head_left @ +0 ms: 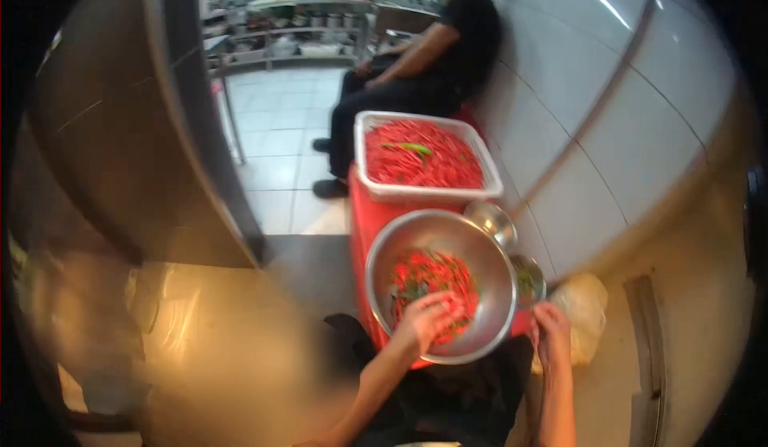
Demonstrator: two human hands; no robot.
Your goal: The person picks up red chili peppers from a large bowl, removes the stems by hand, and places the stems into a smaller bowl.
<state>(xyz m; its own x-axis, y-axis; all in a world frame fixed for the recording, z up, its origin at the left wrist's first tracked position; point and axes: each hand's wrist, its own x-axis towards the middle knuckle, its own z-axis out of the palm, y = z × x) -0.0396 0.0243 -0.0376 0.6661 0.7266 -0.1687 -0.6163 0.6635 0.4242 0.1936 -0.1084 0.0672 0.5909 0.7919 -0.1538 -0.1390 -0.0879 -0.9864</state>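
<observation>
A wide steel bowl (500,303) holds red chili peppers (432,267) with some green bits among them. Inside its rim, my left hand (428,319) is closed, with red chili showing between its fingers. My right hand (550,331) is just outside the bowl on the right, its fingers pinched together; whatever they hold is too small to make out. Close by that hand is a small metal container (528,279) with green stems in it.
A white basket (364,163) heaped with red chilies, one green chili on top, stands beyond the bowl on a red bench (364,215). A small steel bowl (492,223) is beside it. A pale bag (580,311) lies right. Another person (432,71) sits against the tiled wall (592,127).
</observation>
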